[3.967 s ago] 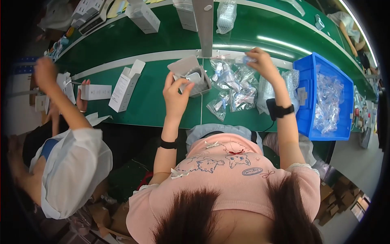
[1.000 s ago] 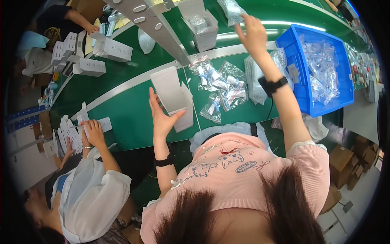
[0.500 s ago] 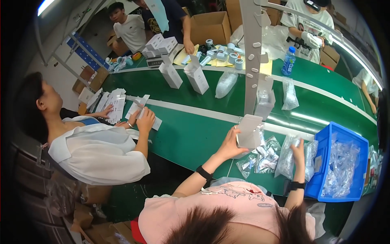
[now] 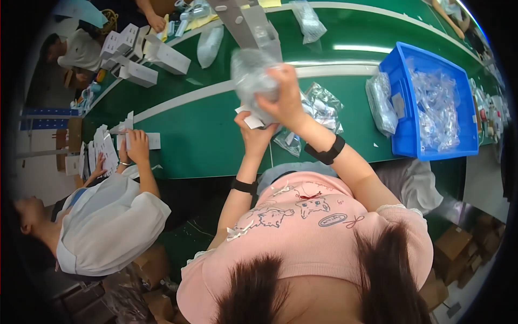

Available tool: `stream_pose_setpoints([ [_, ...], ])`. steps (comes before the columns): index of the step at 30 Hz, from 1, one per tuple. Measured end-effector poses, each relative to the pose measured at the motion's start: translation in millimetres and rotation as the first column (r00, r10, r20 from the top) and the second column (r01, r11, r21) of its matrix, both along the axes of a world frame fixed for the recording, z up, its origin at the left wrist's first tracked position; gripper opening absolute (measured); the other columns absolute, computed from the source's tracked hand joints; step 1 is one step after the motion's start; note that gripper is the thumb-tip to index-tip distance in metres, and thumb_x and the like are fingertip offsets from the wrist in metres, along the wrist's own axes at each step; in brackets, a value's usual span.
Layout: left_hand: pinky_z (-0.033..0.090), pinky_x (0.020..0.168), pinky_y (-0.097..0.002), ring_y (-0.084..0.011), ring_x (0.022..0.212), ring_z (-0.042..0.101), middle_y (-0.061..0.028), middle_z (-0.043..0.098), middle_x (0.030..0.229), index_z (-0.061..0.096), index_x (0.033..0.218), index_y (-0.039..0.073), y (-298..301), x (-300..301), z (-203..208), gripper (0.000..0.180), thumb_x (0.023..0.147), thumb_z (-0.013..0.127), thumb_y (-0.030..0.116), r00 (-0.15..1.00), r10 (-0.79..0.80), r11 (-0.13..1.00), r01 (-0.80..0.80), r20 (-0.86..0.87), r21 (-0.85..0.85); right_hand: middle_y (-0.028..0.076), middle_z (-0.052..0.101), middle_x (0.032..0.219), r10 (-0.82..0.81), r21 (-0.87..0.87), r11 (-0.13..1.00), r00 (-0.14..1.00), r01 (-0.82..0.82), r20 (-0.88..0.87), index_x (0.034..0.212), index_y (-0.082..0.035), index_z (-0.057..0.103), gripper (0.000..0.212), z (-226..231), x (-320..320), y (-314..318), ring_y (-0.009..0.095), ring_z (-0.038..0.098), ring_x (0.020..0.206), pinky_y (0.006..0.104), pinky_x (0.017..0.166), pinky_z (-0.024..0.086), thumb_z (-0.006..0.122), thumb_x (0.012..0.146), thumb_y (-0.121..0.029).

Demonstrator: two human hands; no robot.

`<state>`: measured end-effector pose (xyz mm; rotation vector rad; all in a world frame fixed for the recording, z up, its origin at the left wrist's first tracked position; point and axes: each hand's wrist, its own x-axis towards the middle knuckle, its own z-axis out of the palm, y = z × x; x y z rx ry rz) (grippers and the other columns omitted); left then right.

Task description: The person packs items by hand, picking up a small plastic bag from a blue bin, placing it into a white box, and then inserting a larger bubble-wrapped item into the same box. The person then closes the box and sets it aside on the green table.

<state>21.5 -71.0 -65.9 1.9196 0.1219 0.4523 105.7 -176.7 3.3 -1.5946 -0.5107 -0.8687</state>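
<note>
Near the middle of the bench, my left hand (image 4: 256,137) grips a small white carton (image 4: 250,120) with its flaps up. My right hand (image 4: 287,100) is closed on a bubble-wrapped bundle (image 4: 251,70), slightly blurred, right at the carton's open top. How far the bundle sits inside cannot be seen, since my right hand and the wrap cover the opening. Just right of my hands lie clear plastic bags (image 4: 324,110) with small white parts. Farther right, another bubble-wrapped bundle (image 4: 382,102) rests against a blue crate (image 4: 398,132).
Clear bagged pieces (image 4: 437,108) fill the crate. A grey post (image 4: 234,21) rises beyond my hands. White cartons (image 4: 170,56) and bubble-wrapped bundles (image 4: 209,46) stand or lie across the bench. At left, a co-worker's hands (image 4: 139,146) handle a white carton near flat cardboard pieces (image 4: 102,146).
My right hand has lifted a bubble-wrapped bundle off the bench and brought it left to the carton in my left hand. The view has turned and shifted.
</note>
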Motion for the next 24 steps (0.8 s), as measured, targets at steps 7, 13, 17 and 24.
stream_pose_setpoints([
  [7, 0.04, 0.082, -0.0371, -0.0278, 0.103, 0.044, -0.0158, 0.037, 0.109, 0.022, 0.105, 0.007, 20.4, -9.6, -3.7, 0.081, 0.054, 0.084, 0.015, 0.984, 0.16, 0.987, -0.159, 0.079, -0.013, 0.013, 0.045, 0.113, 0.342, -0.626, 0.712, 0.936, -0.319, -0.088, 0.111, -0.013, 0.056, 0.049, -0.5, -24.8, -32.3, 0.034, 0.041, 0.107, 0.0424, 0.089, 0.036, 0.07, 0.065, -0.016],
  [13, 0.035, 0.092, -0.038, -0.0291, 0.112, 0.038, -0.0217, 0.031, 0.124, 0.024, 0.105, 0.009, 22.1, -9.6, 10.9, 0.076, 0.057, 0.083, 0.014, 0.927, 0.121, 0.982, -0.06, 0.356, -0.177, 0.011, 0.05, 0.109, -0.202, -0.683, 0.719, 0.9, -0.131, -0.386, 0.106, -0.009, 0.057, 0.043, -73.7, -7.4, -104.4, 0.032, 0.046, 0.1, 0.0394, 0.083, 0.042, 0.069, 0.065, -0.017],
  [17, 0.032, 0.096, -0.0381, -0.0291, 0.115, 0.036, -0.023, 0.027, 0.129, 0.024, 0.108, 0.009, 25.9, -19.5, -6.5, 0.076, 0.059, 0.081, 0.013, 0.987, 0.061, 0.998, -0.057, 0.151, -0.029, 0.012, 0.054, 0.098, -0.452, -0.897, 0.349, 0.789, -0.273, -0.416, 0.095, -0.004, 0.058, 0.033, -107.2, -17.2, -127.3, 0.03, 0.05, 0.092, 0.0374, 0.076, 0.043, 0.067, 0.065, -0.016],
  [24, 0.036, 0.09, -0.0359, -0.0281, 0.111, 0.041, -0.0175, 0.035, 0.124, 0.047, 0.104, 0.008, 34.9, -9.4, 43.7, 0.052, 0.061, 0.077, 0.014, 0.99, -0.005, 0.984, -0.02, 0.14, 0.176, 0.012, 0.057, 0.075, -0.266, -0.613, 0.733, 0.704, -0.296, -0.658, 0.086, -0.002, 0.056, 0.026, -94.1, -3.1, -131.7, 0.028, 0.056, 0.072, 0.0335, 0.065, 0.046, 0.067, 0.065, -0.013],
])
